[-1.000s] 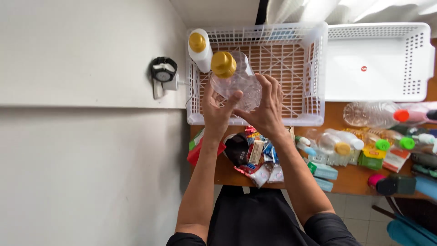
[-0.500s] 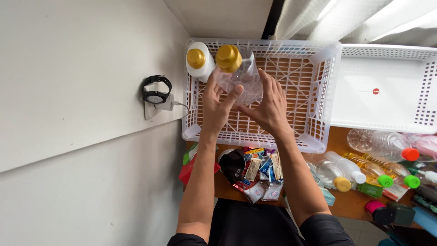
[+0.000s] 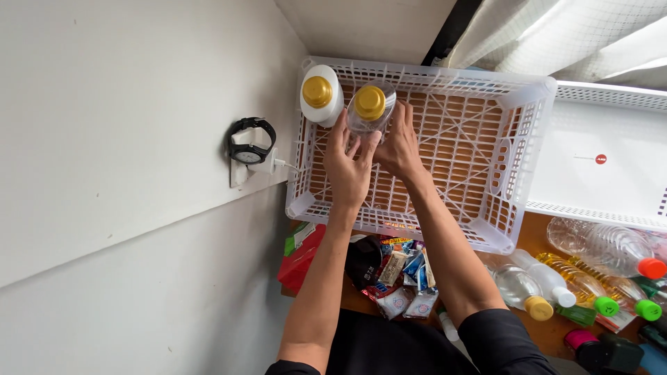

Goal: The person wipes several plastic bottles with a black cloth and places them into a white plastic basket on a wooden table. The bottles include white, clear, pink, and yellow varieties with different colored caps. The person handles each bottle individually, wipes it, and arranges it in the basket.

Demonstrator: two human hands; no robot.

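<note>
Fig.: head view, looking down. Both hands clasp a clear plastic bottle w/ gold screw cap, upright, inside the white plastic lattice crate at its far-left corner. Left hand wraps the bottle's near-left side, fingers curled on it; right hand closes on its right side. The bottle stands just right of, and about touching, a white plastic bottle w/ gold cap already set in the corner.

Vs. 0.5 s ago: clear bottle has moved farther and left, from mid-crate height to beside the white bottle; hands have followed, arms more extended. White bottle unchanged.

Surroundings: black wristwatch hung on a wall plug, left of crate. Near edge, on wooden tabletop: heap of small snack packets; to the right, several lying plastic bottles w/ coloured caps. Second white crate lies right of the first.
</note>
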